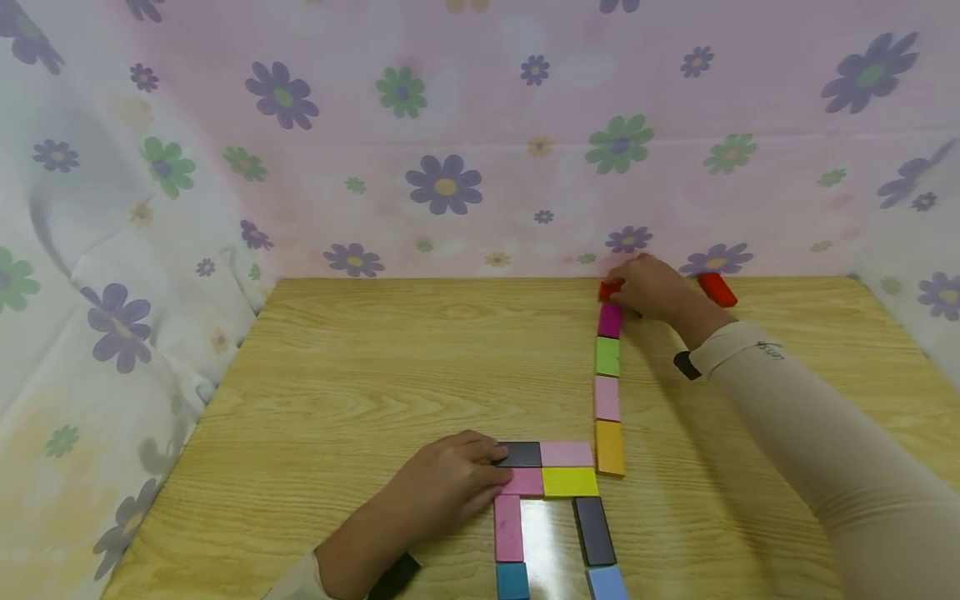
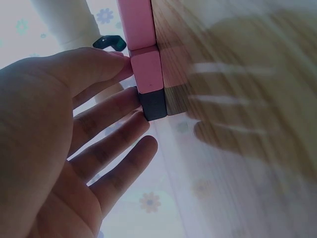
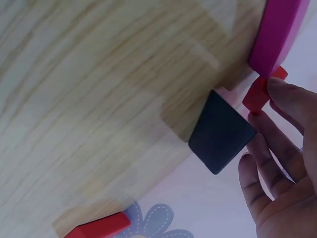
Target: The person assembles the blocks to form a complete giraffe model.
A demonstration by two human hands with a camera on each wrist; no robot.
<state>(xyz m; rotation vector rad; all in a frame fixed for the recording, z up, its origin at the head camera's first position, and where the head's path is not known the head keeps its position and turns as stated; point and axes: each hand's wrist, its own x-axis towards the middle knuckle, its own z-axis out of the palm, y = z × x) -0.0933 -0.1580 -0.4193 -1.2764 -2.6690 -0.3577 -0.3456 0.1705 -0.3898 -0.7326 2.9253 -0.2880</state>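
At the far end of a column of blocks, my right hand [image 1: 656, 289] pinches a red block [image 3: 258, 93] between thumb and finger, against the magenta block [image 1: 611, 320]. A black block [image 3: 222, 131] stands close by the right fingertips, mostly hidden behind the hand in the head view. My left hand [image 1: 450, 479] rests its fingertips against the left ends of a dark grey block [image 1: 519, 454] and a pink block [image 1: 522, 482]. Its fingers look loosely extended in the left wrist view, not curled round either block.
Green [image 1: 608, 357], light pink [image 1: 607, 398] and orange [image 1: 610, 447] blocks continue the column toward me. A yellow block [image 1: 570, 482] lies in the nearer arrangement, above a dark block [image 1: 594, 531]. Another red block [image 1: 717, 289] lies by the flowered cloth at the table's back edge.
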